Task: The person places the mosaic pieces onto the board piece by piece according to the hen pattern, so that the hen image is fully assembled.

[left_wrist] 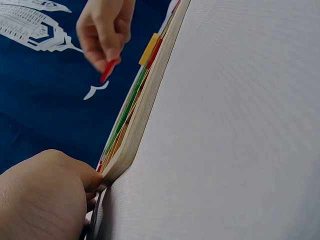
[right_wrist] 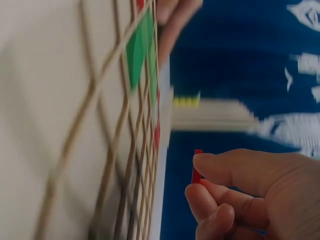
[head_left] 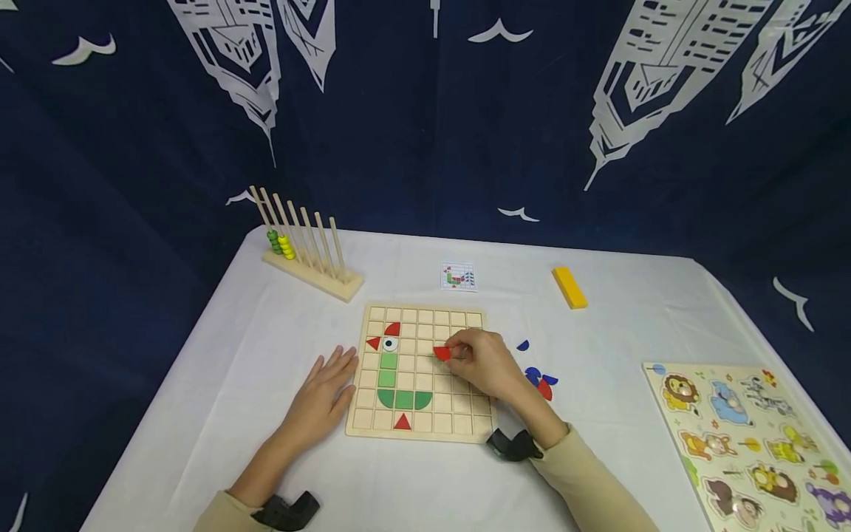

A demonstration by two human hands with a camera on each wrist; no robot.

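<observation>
Right grip (head_left: 480, 360) pinches one red piece (head_left: 442, 353) above grid board (head_left: 459, 425).

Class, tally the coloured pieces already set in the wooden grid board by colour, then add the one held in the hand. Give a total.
Red, on the grid board: 3 (quarter round, triangle, triangle)
Green: 5 (squares; bottom row of three)
White eye piece: 1
Red piece pinched by the right hand: 1
Total: 10

Head view high above, wrist views close — all share grid board (head_left: 422, 373).
</observation>
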